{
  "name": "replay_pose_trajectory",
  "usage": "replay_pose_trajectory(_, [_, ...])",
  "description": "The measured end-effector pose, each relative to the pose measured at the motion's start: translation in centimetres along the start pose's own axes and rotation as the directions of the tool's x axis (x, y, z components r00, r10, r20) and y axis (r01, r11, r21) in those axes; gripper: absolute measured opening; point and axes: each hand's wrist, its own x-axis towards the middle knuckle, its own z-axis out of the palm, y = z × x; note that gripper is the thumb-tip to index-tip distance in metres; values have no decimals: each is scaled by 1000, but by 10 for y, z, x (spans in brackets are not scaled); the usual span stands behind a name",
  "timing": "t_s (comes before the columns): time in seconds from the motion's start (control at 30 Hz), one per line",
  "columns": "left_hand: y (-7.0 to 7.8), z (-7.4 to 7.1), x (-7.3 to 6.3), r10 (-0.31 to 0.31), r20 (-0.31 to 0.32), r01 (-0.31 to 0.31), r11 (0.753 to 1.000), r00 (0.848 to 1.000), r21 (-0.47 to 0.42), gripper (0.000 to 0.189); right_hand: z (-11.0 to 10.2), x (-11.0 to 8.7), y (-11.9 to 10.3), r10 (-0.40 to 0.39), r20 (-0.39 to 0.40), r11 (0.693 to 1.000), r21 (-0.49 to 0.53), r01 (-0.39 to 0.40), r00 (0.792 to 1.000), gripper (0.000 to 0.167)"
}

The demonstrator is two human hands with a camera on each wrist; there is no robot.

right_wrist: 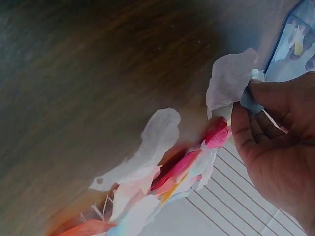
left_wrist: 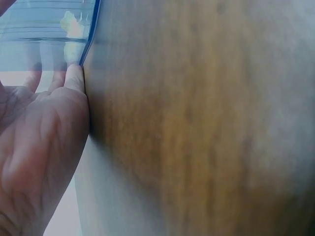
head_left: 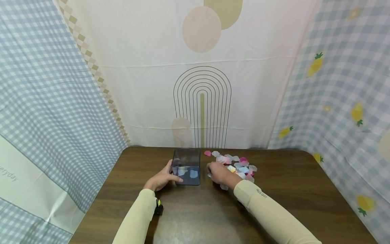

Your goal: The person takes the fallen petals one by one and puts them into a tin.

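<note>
A clear bluish plastic box [head_left: 188, 162] stands on the table with a few pale petals inside. My left hand [head_left: 163, 178] grips the box from its left side, the thumb along the front and the fingers behind; in the left wrist view, fingers [left_wrist: 74, 78] show against its wall. Right of the box, my right hand [head_left: 218, 172] is at the left edge of a pile of fabric petals [head_left: 243, 169]. Its thumb and forefinger pinch a grey-blue petal [right_wrist: 251, 102], as the right wrist view shows. A large whitish petal [right_wrist: 231, 78] overlaps those fingertips.
Pink, white, light blue and magenta petals lie scattered toward the back of the dark wooden table [head_left: 195, 213]. A patterned white cloth [head_left: 146, 95] hangs behind the table's far edge, with checked cloths [head_left: 344, 101] at both sides.
</note>
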Motion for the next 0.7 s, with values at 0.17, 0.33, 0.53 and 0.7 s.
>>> replay_pose_trajectory(0.17, [1,0,-1,-27,-2,27,1000,1000,4,124,1,2,2,-27,8,1000,15,27,1000,18])
replay_pose_trajectory(0.33, [3,0,0,-44,2,44,999,999,-1,133,8,8,20,-92,-14,995,30,92,996,15])
replay_pose_trajectory(0.53, [3,-1,0,-35,6,35,999,999,-3,129,-4,0,3,-59,4,997,49,59,998,17])
replay_pose_trajectory(0.7, [2,-1,-2,-44,7,44,999,999,5,130,-1,-2,3,-75,-5,997,24,75,997,17])
